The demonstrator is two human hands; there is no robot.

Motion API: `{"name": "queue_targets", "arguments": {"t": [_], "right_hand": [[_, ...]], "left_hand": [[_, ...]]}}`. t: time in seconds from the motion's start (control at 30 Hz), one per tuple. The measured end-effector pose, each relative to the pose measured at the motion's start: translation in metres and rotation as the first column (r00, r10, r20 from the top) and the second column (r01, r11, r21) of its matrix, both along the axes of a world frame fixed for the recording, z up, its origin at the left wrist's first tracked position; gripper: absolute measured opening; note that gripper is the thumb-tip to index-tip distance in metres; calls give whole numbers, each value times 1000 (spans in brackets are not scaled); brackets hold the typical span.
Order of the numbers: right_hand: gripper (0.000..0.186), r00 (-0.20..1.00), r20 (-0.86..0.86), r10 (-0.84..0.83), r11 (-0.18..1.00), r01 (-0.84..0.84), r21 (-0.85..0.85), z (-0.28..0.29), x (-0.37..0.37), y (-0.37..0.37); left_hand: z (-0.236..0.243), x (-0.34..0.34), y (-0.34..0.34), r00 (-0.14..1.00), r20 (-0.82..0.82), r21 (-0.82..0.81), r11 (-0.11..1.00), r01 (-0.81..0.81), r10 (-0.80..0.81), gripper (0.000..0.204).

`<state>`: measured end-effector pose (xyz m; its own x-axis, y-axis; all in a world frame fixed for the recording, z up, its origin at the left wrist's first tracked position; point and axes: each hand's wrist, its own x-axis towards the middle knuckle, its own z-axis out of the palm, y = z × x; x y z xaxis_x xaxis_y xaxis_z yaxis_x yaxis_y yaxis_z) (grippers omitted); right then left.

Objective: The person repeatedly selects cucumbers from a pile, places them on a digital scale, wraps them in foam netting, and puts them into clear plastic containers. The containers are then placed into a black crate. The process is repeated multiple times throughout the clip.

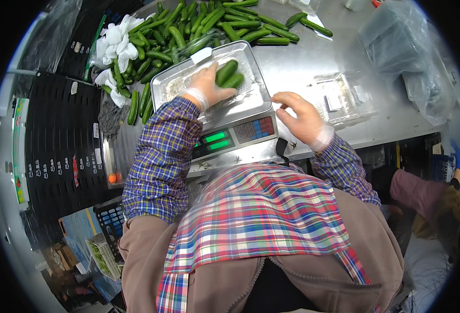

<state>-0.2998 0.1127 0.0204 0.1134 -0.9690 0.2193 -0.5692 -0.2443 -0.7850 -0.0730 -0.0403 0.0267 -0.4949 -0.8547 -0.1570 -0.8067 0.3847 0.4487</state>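
Short green cucumbers (227,72) lie on the metal tray (261,78) of a weighing scale (236,134) in front of me. My left hand (205,86) reaches over the tray at their left ends, thumb and fingers spread apart; whether it touches them I cannot tell. Under them is a pale, see-through textured layer that I cannot make out clearly. Just off the tray's right edge, my right hand (302,119) hovers with nothing in it, its fingers loosely bent and apart. Clear bands circle both wrists over checked sleeves.
A large heap of cucumbers (180,31) covers the far left of the metal table, beside white foam netting (116,44). Clear plastic boxes (345,96) sit on the right, a plastic bag (397,39) behind them. Black crates (63,125) stand left. Another person's sleeve (415,190) shows at right.
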Motion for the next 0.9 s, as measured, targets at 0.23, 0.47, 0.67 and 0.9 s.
{"name": "queue_targets", "arguments": {"t": [0.23,0.47,0.67,0.9], "right_hand": [[23,994,-104,15,990,-30,-140,-7,11,-39],[24,958,-283,48,962,-120,-244,-26,34,-59],[30,978,-200,49,961,-101,-256,-26,35,-51],[31,965,215,-149,982,169,-80,-17,13,-44]], "left_hand": [[-10,40,11,985,-53,-341,930,134,-161,38],[-32,66,7,944,-217,-463,878,124,-248,21],[-29,71,-59,399,-445,685,592,-425,802,78],[-10,76,-35,437,-752,365,863,-349,494,55]]}}
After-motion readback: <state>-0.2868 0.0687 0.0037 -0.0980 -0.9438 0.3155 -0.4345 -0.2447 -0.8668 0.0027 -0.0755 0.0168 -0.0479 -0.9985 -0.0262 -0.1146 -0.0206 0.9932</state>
